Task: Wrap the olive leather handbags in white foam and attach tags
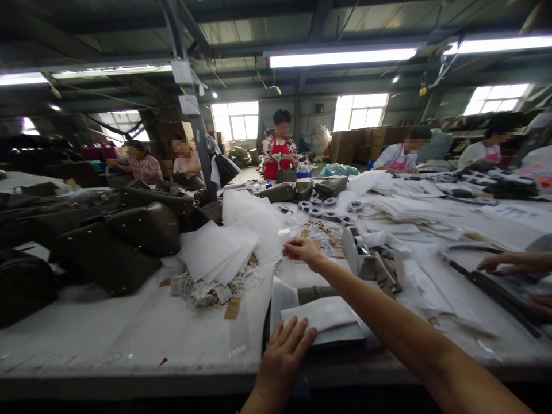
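Note:
My left hand (284, 351) lies with its fingers stretched out at the near left corner of a dark bag (332, 348). It presses on the white wrapping sheet (321, 315) folded over that bag. My right hand (304, 253) reaches across above the bag, thumb and fingers pinched together; what is between the fingertips, if anything, is too small to make out. Just beyond and left of it rises a pile of thin white foam sheets (245, 221). Right of this hand stands what looks like a tape dispenser (360, 256).
Dark bags (142, 230) are heaped at the left. Stringed tags (215, 294) spill beside the foam sheets. Wrapped rings of strap (330, 213) lie farther back. At the right, another person's hand (509, 263) touches dark straps (491, 293). Several people sit or stand across the table.

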Tool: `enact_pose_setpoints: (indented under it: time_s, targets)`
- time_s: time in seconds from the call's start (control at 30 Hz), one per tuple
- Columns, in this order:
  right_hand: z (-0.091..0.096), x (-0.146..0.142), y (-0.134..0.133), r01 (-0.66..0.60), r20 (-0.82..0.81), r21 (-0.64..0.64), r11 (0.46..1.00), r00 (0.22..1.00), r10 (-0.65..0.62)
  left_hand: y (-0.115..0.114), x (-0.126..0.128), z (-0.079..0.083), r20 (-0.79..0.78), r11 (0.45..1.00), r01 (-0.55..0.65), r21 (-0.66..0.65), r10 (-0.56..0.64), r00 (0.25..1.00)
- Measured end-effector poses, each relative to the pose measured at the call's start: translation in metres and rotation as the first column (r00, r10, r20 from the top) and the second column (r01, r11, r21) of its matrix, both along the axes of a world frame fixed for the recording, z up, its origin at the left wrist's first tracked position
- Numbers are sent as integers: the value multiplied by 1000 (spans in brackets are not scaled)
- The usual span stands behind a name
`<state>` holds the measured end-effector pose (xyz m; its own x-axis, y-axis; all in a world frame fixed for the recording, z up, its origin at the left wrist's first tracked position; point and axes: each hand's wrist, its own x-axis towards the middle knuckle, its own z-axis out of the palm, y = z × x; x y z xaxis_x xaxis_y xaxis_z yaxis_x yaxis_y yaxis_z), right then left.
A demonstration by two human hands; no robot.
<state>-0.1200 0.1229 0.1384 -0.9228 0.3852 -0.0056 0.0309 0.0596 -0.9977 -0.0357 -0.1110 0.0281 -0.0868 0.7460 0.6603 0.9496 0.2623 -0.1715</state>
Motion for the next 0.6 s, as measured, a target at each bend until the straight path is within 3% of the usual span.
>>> enact_pose_setpoints:
  time_s: [0.17,0.2,0.27,0.3,0.47,0.6]
  targets:
    - [18,61,-31,-61,-130,119,991,989,76,1,-3,0,-39,1000,2,3,-2,999]
    - [16,77,-38,-68,-150,167,984,984,94,2,-4,-1,-58,1000,4,20,-3,998]
    - [4,109,-51,-76,-177,392,917,972,156,4,-7,-6,-100,997,24,75,-17,995]
    - [-4,123,-56,-89,-186,446,891,964,190,5,-8,-8,-113,994,37,107,-25,993]
    - [-45,162,-64,-269,-248,375,887,893,376,1,-9,-12,-66,978,65,199,-53,996]
    - [-57,170,-60,-266,-289,396,879,872,394,-3,-5,-7,-38,967,29,252,-20,999]
